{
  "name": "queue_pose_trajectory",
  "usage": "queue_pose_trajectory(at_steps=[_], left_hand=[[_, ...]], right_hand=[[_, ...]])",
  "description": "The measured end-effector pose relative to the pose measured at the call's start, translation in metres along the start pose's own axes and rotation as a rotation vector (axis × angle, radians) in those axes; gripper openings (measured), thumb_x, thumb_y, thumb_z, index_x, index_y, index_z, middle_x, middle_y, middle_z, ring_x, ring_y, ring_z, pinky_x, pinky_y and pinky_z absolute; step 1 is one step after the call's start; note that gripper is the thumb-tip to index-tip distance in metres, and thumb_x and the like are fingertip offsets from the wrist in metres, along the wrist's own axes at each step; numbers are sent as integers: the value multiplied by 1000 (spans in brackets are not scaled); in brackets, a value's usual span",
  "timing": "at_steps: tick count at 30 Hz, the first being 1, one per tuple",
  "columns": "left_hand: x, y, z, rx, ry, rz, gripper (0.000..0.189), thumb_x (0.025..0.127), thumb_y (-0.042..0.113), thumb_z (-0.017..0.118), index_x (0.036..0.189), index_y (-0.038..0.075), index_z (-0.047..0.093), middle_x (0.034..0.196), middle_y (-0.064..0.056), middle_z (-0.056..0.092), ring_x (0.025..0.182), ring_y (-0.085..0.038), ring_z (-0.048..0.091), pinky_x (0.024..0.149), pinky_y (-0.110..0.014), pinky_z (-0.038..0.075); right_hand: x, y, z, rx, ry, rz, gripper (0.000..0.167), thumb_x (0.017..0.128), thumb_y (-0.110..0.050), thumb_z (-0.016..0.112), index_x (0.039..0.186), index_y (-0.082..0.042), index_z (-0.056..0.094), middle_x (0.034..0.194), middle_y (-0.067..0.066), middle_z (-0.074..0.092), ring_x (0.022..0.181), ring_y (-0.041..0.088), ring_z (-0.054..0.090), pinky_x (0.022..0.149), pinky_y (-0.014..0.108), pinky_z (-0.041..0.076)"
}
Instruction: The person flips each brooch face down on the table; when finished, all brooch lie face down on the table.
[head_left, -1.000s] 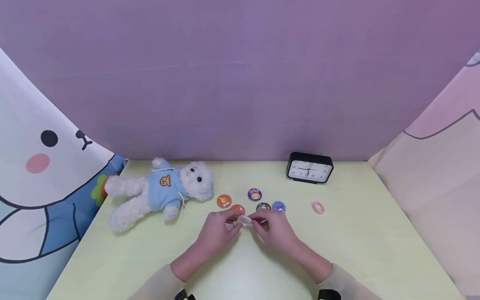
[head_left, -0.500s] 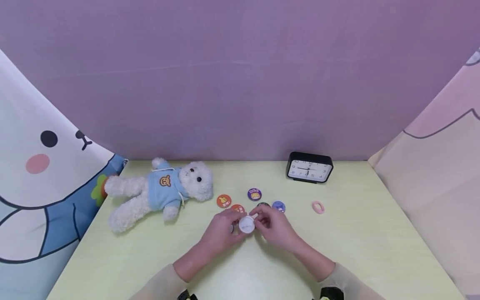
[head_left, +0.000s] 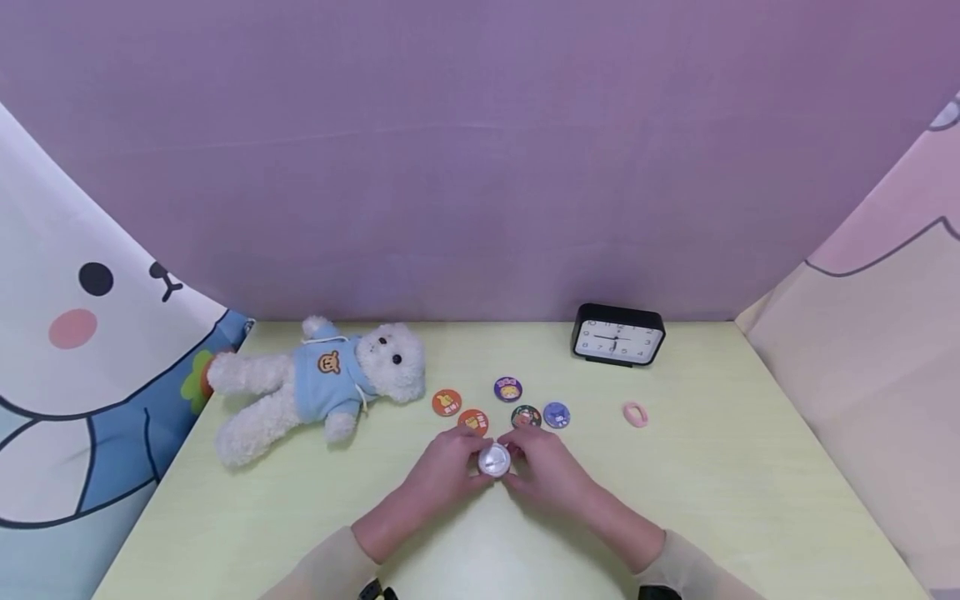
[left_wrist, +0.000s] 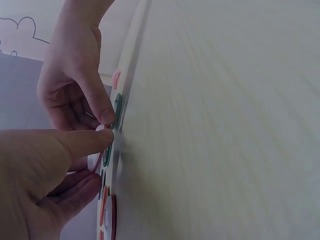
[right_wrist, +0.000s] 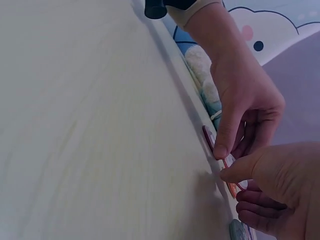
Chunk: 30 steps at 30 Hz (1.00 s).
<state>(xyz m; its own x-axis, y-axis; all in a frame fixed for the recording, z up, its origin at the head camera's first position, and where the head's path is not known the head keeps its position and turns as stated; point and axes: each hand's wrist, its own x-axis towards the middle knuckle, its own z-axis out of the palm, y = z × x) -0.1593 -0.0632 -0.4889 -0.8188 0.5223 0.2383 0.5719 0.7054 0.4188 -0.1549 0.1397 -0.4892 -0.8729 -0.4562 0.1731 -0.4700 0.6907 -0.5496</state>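
A round button badge point(head_left: 494, 460), its silvery back facing up, is held between both hands at the middle of the table. My left hand point(head_left: 447, 468) pinches its left rim with thumb and fingers. On the opposite rim, the thumb and fingers of my right hand point(head_left: 551, 467) grip it. In the left wrist view the badge is seen nearly edge-on, partly hidden by the fingers. Another badge point(left_wrist: 112, 217), red-edged, lies by my left hand; the hand covers it in the head view. Just beyond are two orange badges point(head_left: 447, 402), a dark green badge point(head_left: 526, 416) and a blue badge point(head_left: 557, 415).
A purple badge point(head_left: 507, 389) lies farther back. The white plush bear point(head_left: 330, 379) in a blue hoodie lies at the left. A black alarm clock point(head_left: 618, 335) stands at the back right, with a pink hair tie point(head_left: 635, 414) in front. A purple cloth point(head_left: 480, 167) hangs behind the table.
The held badge was tilted nearly edge-on, then turned its pale back upward, and both hands came slightly nearer me. The dark green badge shows more fully now.
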Motion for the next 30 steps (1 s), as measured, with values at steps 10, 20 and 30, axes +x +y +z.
queue_pose_trajectory(at_steps=[10, 20, 30], left_hand=[[2, -2, 2, -48, -38, 24, 22, 79, 14, 93, 96, 8, 81, 83, -2, 75, 76, -10, 63, 75, -26, 58], [3, -1, 5, -11, -45, 33, 15, 81, 11, 91, 89, 7, 80, 79, -2, 75, 71, -7, 59, 70, -24, 56], [5, -4, 1, -55, -92, -22, 23, 82, 17, 92, 100, 5, 82, 81, -2, 74, 71, -5, 54, 67, -20, 51]], right_hand=[[-3, 2, 6, -231, 28, -94, 36, 80, -17, 91, 112, -8, 79, 102, 3, 77, 97, 17, 68, 93, 36, 61], [-3, 1, 6, -284, 33, -130, 31, 82, -17, 89, 109, -5, 79, 96, 3, 75, 95, 17, 64, 93, 37, 58], [-2, 3, 4, -277, -3, -121, 31, 84, -18, 85, 112, -5, 80, 103, 4, 76, 102, 20, 65, 101, 41, 57]])
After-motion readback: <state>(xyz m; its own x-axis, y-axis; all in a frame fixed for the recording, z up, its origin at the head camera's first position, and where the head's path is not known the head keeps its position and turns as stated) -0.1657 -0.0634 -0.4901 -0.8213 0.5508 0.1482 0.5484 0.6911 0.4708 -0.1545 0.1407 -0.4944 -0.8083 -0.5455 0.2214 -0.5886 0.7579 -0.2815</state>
